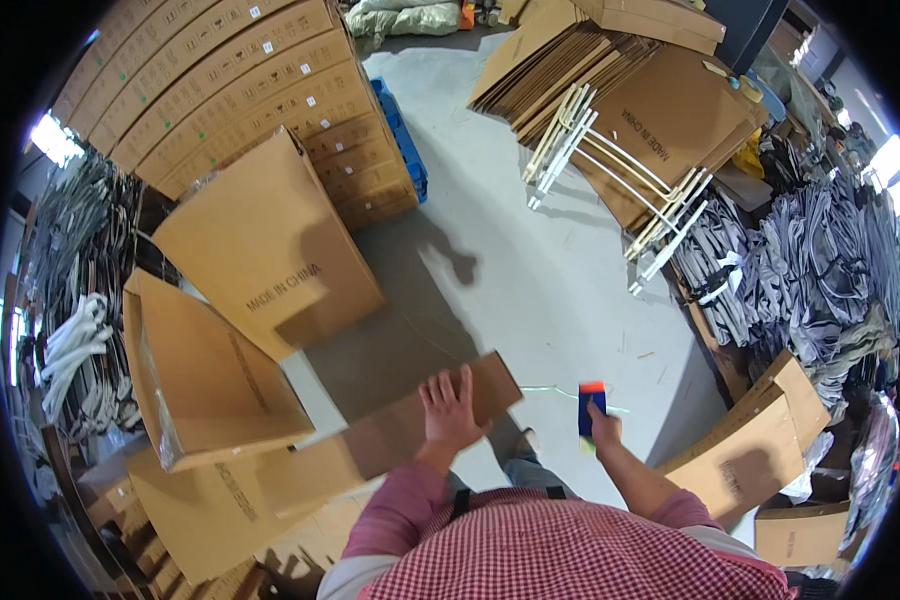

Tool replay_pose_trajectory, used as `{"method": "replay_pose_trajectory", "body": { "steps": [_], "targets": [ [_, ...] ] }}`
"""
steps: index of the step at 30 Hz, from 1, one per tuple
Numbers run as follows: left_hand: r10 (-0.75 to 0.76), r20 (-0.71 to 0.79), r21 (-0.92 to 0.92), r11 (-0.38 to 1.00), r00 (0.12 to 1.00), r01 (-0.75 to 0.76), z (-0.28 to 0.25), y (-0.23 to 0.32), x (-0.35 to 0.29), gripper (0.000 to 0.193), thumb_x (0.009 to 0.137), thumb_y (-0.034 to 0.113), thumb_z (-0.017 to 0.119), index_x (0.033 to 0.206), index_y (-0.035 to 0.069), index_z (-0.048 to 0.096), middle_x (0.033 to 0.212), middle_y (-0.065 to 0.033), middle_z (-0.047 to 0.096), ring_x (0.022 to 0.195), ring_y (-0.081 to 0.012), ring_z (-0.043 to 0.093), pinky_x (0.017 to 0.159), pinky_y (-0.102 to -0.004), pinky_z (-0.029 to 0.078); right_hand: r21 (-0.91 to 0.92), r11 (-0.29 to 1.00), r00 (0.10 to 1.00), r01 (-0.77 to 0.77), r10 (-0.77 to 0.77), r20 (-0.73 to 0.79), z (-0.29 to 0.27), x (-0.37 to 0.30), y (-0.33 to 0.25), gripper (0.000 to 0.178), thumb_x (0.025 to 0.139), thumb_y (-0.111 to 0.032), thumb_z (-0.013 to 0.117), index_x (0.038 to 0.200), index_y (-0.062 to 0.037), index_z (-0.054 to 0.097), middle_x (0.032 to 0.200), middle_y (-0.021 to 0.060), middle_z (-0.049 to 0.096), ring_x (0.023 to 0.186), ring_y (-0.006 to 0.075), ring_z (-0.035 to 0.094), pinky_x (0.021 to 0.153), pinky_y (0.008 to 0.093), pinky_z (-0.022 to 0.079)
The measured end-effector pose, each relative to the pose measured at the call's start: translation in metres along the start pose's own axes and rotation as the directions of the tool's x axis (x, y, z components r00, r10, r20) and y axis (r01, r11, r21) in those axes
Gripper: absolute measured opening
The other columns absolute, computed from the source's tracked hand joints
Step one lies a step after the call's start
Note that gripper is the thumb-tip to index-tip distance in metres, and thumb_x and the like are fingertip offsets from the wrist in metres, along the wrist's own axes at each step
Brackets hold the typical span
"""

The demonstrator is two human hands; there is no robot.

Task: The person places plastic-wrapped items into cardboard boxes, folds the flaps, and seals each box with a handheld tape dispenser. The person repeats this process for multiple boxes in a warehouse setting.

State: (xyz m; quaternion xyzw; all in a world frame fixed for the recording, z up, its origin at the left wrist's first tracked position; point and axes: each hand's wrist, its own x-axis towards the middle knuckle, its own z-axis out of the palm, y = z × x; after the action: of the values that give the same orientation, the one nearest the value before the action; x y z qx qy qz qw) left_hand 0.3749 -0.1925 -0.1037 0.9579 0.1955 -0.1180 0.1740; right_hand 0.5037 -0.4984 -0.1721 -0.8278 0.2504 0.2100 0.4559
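Cardboard (380,435) lies left of the tool (592,398), stacked cartons (260,75) beyond.

Ahead of the left hand (450,415), bare floor (540,270) opens toward 1 o'clock. An upright carton (260,230) blocks 10 to 11, an open carton (225,370) 9. From the right hand (603,428), white metal frames (556,134) obstruct 12, a curved-looking carton (740,440) 3.

A smooth grey floor (560,300) stretches ahead of me, dotted with thin scraps (646,355). Directly on it, at the far left, sits a blue pallet (402,140) bearing stacked cartons (310,70); nearer, a big brown carton (260,235) stands; at right rest white tubular frames (667,251).
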Motion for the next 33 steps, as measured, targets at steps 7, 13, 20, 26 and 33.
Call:
{"method": "replay_pose_trajectory", "body": {
  "steps": [7,13,20,26,33],
  "targets": [
    [0.060,-0.148,0.260,0.966,0.987,-0.020,0.008,0.022,-0.004,0.108,0.078,0.051,0.071,0.159,0.011,0.012,0.150,-0.0355,0.026,0.141,-0.0517,0.024,0.117,-0.0633,0.011,0.356,0.929,0.767,0.104,-0.303,0.565,-0.017,-0.043,-0.103,0.044,0.092,-0.039,0.073,0.096,0.0046,0.070,0.082,0.0022,0.068,0.072,0.0075,0.060,0.065,0.0249,0.049],
    [0.154,0.250,0.028,0.986,0.956,-0.166,-0.003,-0.001,0.016,0.104,0.064,0.042,0.077,0.155,0.023,0.030,0.153,-0.0262,0.024,0.142,-0.0490,0.022,0.117,-0.0607,0.016,0.256,0.965,0.623,0.055,-0.234,0.746,0.020,-0.093,-0.145,0.034,0.094,-0.028,0.071,0.105,0.0044,0.071,0.092,0.0038,0.072,0.079,0.0080,0.065,0.072,0.0242,0.052],
    [0.126,0.432,-0.857,0.365,0.893,0.363,-0.014,-0.094,0.044,0.055,0.099,0.048,0.054,0.141,0.012,0.054,0.134,-0.0131,0.059,0.122,-0.0283,0.057,0.109,-0.0389,0.041,0.179,0.973,0.641,0.146,-0.231,0.732,0.070,-0.099,-0.148,0.041,0.091,-0.033,0.075,0.104,0.0055,0.071,0.088,0.0031,0.070,0.077,0.0073,0.061,0.069,0.0254,0.051],
    [-0.254,0.857,-0.190,0.653,0.449,0.733,-0.020,-0.181,0.007,0.069,0.094,0.063,0.053,0.137,0.009,0.059,0.137,-0.0125,0.060,0.125,-0.0223,0.056,0.105,-0.0333,0.042,0.216,0.973,0.614,0.079,-0.218,0.758,0.081,-0.101,-0.157,0.041,0.094,-0.035,0.071,0.103,0.0052,0.070,0.088,0.0042,0.071,0.076,0.0080,0.063,0.066,0.0239,0.050],
    [0.264,0.353,-0.915,-0.104,0.898,0.390,-0.033,-0.124,0.068,0.060,0.104,0.052,0.040,0.118,0.000,0.067,0.109,-0.0098,0.069,0.103,-0.0198,0.064,0.095,-0.0349,0.049,0.016,0.964,0.623,0.265,-0.184,0.760,0.072,-0.120,-0.161,0.043,0.090,-0.035,0.075,0.105,0.0056,0.069,0.087,0.0053,0.070,0.077,0.0089,0.062,0.069,0.0257,0.052]
  ]
}}
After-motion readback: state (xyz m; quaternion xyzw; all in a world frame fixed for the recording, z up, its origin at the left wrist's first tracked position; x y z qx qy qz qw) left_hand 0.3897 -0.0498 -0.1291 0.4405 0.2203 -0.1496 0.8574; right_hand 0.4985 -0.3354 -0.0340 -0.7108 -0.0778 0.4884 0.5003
